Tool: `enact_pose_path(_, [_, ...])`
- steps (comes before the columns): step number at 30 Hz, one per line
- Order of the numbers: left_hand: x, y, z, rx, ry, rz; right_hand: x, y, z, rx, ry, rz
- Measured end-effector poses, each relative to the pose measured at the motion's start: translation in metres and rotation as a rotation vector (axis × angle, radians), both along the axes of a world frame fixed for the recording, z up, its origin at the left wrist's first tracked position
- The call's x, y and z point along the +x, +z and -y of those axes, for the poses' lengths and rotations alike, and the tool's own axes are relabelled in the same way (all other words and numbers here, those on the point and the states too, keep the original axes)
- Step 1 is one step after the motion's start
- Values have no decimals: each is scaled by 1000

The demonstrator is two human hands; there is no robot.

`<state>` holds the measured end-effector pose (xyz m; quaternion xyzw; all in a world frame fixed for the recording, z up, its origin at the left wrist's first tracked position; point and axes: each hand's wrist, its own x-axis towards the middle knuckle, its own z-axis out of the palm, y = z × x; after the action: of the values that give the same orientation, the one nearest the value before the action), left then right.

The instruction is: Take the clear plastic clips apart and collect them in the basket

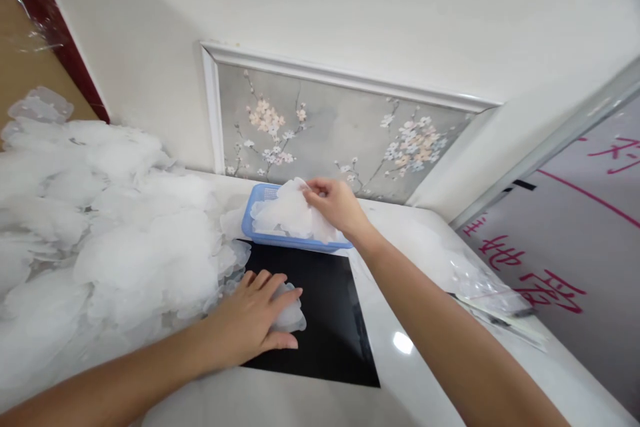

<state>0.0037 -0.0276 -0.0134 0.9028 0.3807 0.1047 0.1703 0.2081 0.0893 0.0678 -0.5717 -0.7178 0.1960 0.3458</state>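
At the back edge of the table stands a blue plastic basket (pixel 249 225), filled with thin, translucent white sheets (pixel 285 213) that have wavy, petal-like edges. My right hand (pixel 334 203) is over the basket's right half, thumb and fingers pinched on the edge of one wavy translucent sheet (pixel 320 223). Below the basket lies a flat black mat (pixel 325 320). My left hand (pixel 255 317) rests palm down on the mat's left part, fingers spread over a few similar sheets (pixel 293 313). What lies directly under its palm is hidden.
A large heap of the same translucent sheets (pixel 130 233) covers the table's left side. Clear plastic bags (pixel 480 273) lie at the right. Behind the basket is a wall with a framed floral panel (pixel 325 127). A whiteboard with pink writing (pixel 560 247) borders the right side.
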Motion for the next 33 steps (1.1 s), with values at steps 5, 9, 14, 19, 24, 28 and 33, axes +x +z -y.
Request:
enact_pose_path(5, [-3,14,5,-217,91,106,-47,-22,-37,17,-66,185])
enact_pose_path(9, [-6,18,-2,-461,282,236,-64,-43,-42,30,-50,217])
enact_pose_path(14, [-10,14,-8,-567,353,355,-52,-29,-63,-79,-14,168])
enact_pose_path(19, [-5,11,-8,-482,339,446,-34,-6,-60,-11,50,47])
enact_pose_path(24, [-2,10,-12,-557,367,686,-17,-1,-19,135,63,-133])
enact_pose_path(28, [-1,10,-14,-728,422,911,-9,-33,39,51,159,-384])
enact_pose_path(33, [1,1,-14,-851,404,979,-6,-89,102,-426,295,-670])
